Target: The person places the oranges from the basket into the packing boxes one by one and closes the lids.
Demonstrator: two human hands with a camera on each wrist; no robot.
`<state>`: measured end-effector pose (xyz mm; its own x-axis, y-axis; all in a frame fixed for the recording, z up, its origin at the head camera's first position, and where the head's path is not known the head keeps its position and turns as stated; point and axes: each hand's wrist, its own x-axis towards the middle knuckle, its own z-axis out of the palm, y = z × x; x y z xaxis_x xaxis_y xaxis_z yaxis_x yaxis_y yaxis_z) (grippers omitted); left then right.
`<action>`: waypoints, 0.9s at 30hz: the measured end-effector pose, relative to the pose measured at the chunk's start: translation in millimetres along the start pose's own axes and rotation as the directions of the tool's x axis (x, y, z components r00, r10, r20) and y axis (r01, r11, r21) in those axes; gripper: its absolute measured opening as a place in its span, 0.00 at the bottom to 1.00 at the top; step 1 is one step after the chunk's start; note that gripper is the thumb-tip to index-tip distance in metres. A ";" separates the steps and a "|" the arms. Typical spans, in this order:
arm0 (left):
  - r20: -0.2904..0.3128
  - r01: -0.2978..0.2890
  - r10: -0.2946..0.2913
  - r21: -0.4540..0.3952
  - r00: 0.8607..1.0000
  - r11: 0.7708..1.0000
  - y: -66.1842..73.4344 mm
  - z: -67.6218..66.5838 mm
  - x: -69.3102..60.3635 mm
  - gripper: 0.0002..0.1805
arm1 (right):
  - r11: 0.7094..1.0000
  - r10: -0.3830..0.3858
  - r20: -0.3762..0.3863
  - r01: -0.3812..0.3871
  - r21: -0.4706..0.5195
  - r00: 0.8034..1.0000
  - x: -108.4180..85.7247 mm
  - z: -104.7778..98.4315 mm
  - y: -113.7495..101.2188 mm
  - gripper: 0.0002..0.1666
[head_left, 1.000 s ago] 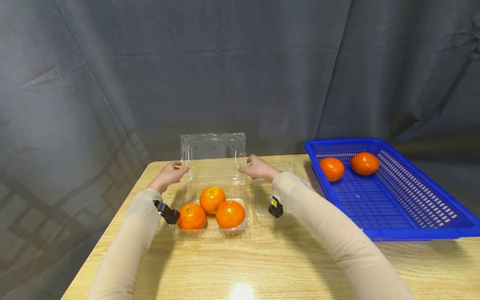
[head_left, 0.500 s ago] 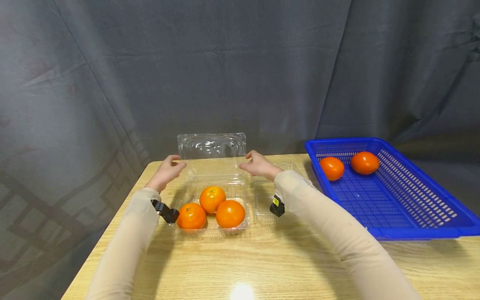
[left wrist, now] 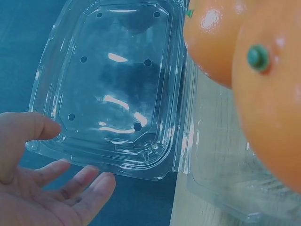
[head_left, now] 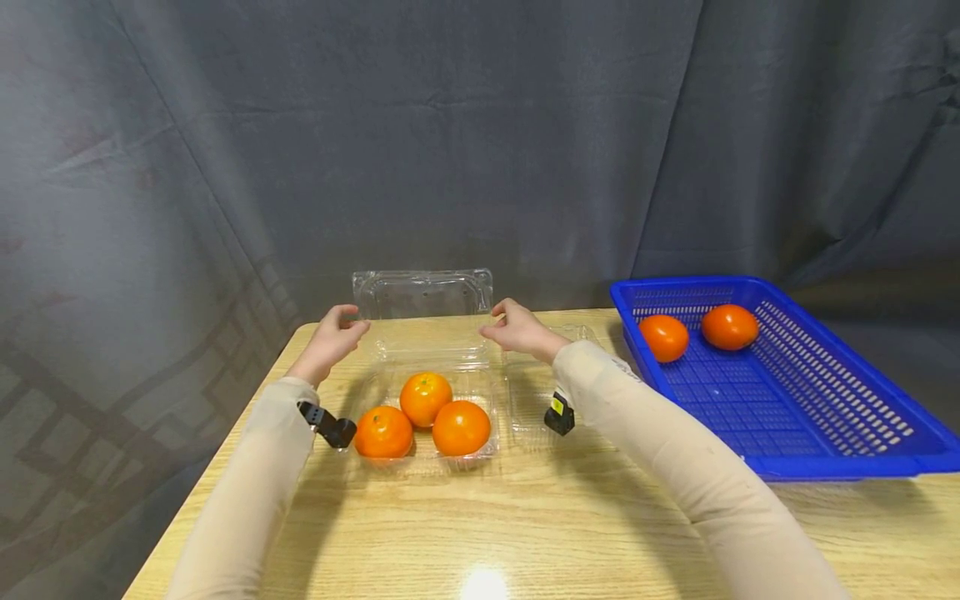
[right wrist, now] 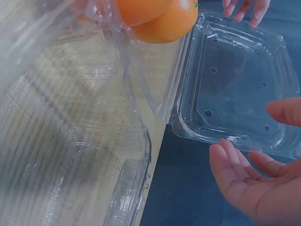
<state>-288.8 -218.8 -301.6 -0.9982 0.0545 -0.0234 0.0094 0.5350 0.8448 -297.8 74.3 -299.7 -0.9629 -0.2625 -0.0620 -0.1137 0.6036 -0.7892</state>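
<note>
A clear plastic clamshell box stands on the table, its lid (head_left: 423, 296) raised at the far side and its base (head_left: 429, 463) holding three oranges (head_left: 425, 398). At the lid's left side is my left hand (head_left: 328, 343); in the left wrist view its thumb and fingers are spread around the lid's corner (left wrist: 113, 155), not pinching it. My right hand (head_left: 519, 330) is by the lid's right side, thumb and fingers apart. The right wrist view shows those fingertips (right wrist: 221, 153) close to the lid's edge; whether they touch it, I cannot tell.
To the right, under my right forearm, lies a second clear plastic container (head_left: 528, 408). A blue perforated basket (head_left: 847, 354) beyond it holds two orange-red round fruits (head_left: 730, 327). The wooden table's (head_left: 420, 542) far edge runs just behind the box, before a grey curtain (head_left: 480, 150).
My left hand has drawn a little left, away from the lid, and its fingers have loosened. My right hand has shifted slightly up and right. The lid's top has tilted slightly and moved left.
</note>
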 end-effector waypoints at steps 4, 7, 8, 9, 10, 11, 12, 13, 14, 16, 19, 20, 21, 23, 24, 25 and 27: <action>-0.028 -0.011 0.011 0.004 1.000 1.000 1.0 -0.1 0.0 0.32 | 1.000 -0.017 -0.029 0.017 0.004 0.999 -1.5 -2.2 -1.6 0.27; -0.046 -0.011 0.011 0.004 0.999 1.000 1.4 -0.3 -0.1 0.31 | 0.999 -0.029 -0.040 0.030 0.017 0.999 -2.5 -3.4 -2.6 0.26; -0.052 -0.013 0.014 0.006 0.999 1.000 1.4 -0.5 -0.2 0.31 | 0.999 -0.032 -0.044 0.033 0.023 0.999 -2.7 -3.6 -2.8 0.26; -0.059 -0.015 0.015 0.002 0.998 1.000 1.4 -0.6 -0.2 0.31 | 0.999 -0.034 -0.047 0.035 0.026 0.998 -3.0 -3.7 -3.0 0.25; -0.066 -0.016 0.016 -0.002 0.998 1.000 1.6 -0.5 -0.5 0.31 | 0.999 -0.039 -0.052 0.040 0.027 0.998 -3.5 -3.8 -3.2 0.25; -0.073 -0.017 0.017 -0.007 0.997 1.000 1.9 -0.5 -0.7 0.30 | 0.999 -0.042 -0.058 0.043 0.028 0.997 -3.7 -3.7 -3.6 0.24; -0.082 -0.021 0.020 -0.013 0.996 1.000 2.1 -0.4 -1.0 0.30 | 0.998 -0.046 -0.063 0.048 0.029 0.997 -3.9 -3.7 -4.0 0.23; -0.091 -0.025 0.023 -0.018 0.996 1.000 2.7 -0.2 -1.5 0.30 | 0.998 -0.049 -0.068 0.051 0.030 0.996 -4.5 -3.9 -4.4 0.22; -0.101 -0.029 0.026 -0.020 0.995 0.999 3.3 0.0 -2.1 0.29 | 0.998 -0.054 -0.075 0.057 0.028 0.996 -5.0 -4.0 -5.0 0.22; -0.121 -0.032 0.029 -0.025 0.992 0.999 4.6 0.3 -3.1 0.28 | 0.998 -0.061 -0.085 0.064 0.026 0.994 -6.0 -4.5 -6.1 0.21; -0.149 -0.041 0.040 -0.007 0.988 0.999 6.4 -0.1 -4.9 0.27 | 0.997 -0.067 -0.094 0.070 0.023 0.993 -7.1 -5.4 -7.4 0.21; -0.158 -0.045 0.045 0.000 0.986 0.999 7.0 -0.3 -5.4 0.27 | 0.997 -0.070 -0.098 0.073 0.020 0.993 -7.2 -5.7 -7.5 0.21; -0.165 -0.048 0.048 0.005 0.985 0.999 7.7 -0.6 -6.0 0.27 | 0.997 -0.070 -0.101 0.073 0.021 0.992 -7.2 -6.0 -7.6 0.21; -0.169 -0.051 0.052 0.013 0.984 0.999 8.9 -0.9 -7.2 0.27 | 0.997 -0.073 -0.106 0.076 0.025 0.992 -7.3 -6.3 -7.9 0.21; -0.173 -0.051 0.052 0.012 0.984 0.999 9.3 -0.8 -7.7 0.27 | 0.996 -0.077 -0.110 0.081 0.027 0.991 -7.6 -6.5 -8.1 0.21; -0.176 -0.054 0.055 0.011 0.983 0.998 9.2 -0.5 -7.8 0.27 | 0.996 -0.081 -0.114 0.085 0.028 0.990 -7.8 -6.6 -7.9 0.21; -0.179 -0.060 0.060 0.008 0.982 0.998 9.2 0.1 -8.3 0.27 | 0.995 -0.088 -0.121 0.092 0.034 0.989 -8.9 -6.6 -7.8 0.21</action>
<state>-280.4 -214.3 -293.6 -0.9901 -0.0656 0.1239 0.0695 0.5379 0.8401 -290.0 76.9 -288.9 -0.9718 -0.2211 0.0820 -0.1938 0.5512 -0.8116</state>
